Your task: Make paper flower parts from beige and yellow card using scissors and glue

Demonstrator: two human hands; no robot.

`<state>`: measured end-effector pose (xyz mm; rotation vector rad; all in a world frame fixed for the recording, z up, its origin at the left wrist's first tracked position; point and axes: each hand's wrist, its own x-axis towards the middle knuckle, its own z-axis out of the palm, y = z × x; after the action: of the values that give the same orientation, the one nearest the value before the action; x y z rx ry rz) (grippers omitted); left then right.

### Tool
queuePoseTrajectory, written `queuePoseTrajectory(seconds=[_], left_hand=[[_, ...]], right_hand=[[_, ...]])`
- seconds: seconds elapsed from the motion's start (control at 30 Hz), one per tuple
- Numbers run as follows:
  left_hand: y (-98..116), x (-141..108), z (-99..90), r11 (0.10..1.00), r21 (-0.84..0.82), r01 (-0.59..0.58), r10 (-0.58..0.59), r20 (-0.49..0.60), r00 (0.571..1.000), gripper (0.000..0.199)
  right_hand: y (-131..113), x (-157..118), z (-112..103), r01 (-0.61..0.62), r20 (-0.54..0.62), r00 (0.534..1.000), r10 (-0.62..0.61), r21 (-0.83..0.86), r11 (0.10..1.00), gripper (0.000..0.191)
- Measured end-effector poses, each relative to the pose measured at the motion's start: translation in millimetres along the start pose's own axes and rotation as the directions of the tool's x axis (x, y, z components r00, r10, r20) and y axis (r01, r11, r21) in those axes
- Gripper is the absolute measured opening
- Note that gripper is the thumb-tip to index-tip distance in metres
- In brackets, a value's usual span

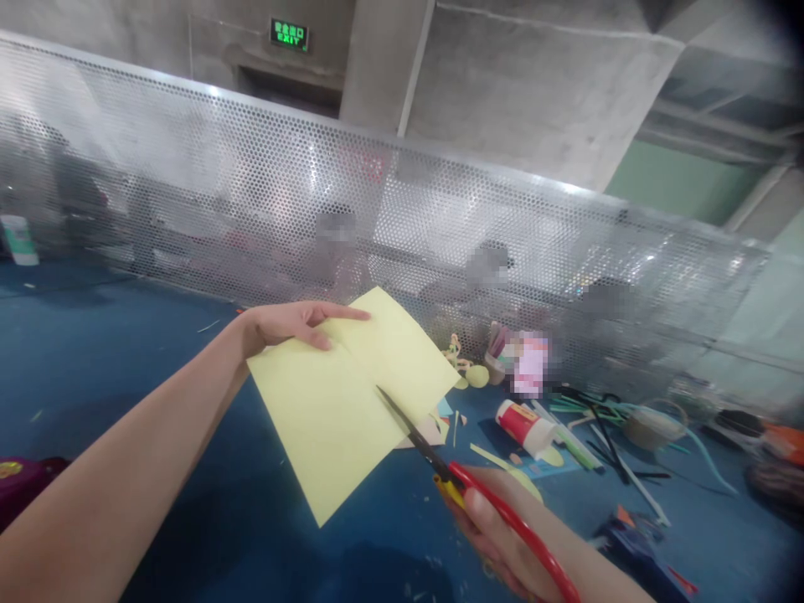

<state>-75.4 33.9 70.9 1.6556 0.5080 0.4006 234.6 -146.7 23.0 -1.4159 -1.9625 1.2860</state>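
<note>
A sheet of pale yellow paper (339, 402) is held up above the blue table by my left hand (305, 322). The thumb and index finger lie on its upper left part; the other fingers are hidden behind it. My right hand (496, 519) grips a pair of scissors (452, 477) with red and yellow handles and dark blades. The blades reach over the right half of the sheet, their tip near its middle. A slit or crease runs up from that tip toward my left hand; I cannot tell which.
A perforated metal screen (251, 167) stands along the far side of the blue table (126, 335). At right lie a red-and-white bottle (524, 427), paper scraps, several strips and a basket (653, 423). A white-green container (20, 239) stands far left. Blurred people show beyond the screen.
</note>
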Motion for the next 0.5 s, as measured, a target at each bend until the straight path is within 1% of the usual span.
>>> queuePoseTrajectory(seconds=[0.17, 0.3, 0.4, 0.5], left_hand=[[0.0, 0.0, -0.1, 1.000, -0.007, -0.010, 0.010, -0.001, 1.000, 0.073], [0.4, -0.5, 1.6, 1.000, -0.007, -0.027, 0.027, 0.012, 1.000, 0.072], [1.0, 0.5, 3.0, 0.999, 0.003, -0.047, 0.047, 0.036, 0.998, 0.072], [3.1, 3.8, 4.5, 0.998, 0.044, -0.050, 0.047, 0.083, 0.995, 0.072]], right_hand=[[-0.7, 0.7, -0.3, 0.012, -0.038, 0.999, -0.013, -0.033, 0.999, 0.056], [3.0, 0.5, 0.2, -0.013, -0.029, 0.999, 0.013, 0.001, 1.000, 0.056], [2.7, -2.5, 1.0, 0.063, -0.002, 0.998, -0.063, 0.000, 0.998, 0.057], [-2.5, -7.1, 1.1, 0.122, 0.041, 0.992, -0.119, -0.075, 0.990, 0.057]])
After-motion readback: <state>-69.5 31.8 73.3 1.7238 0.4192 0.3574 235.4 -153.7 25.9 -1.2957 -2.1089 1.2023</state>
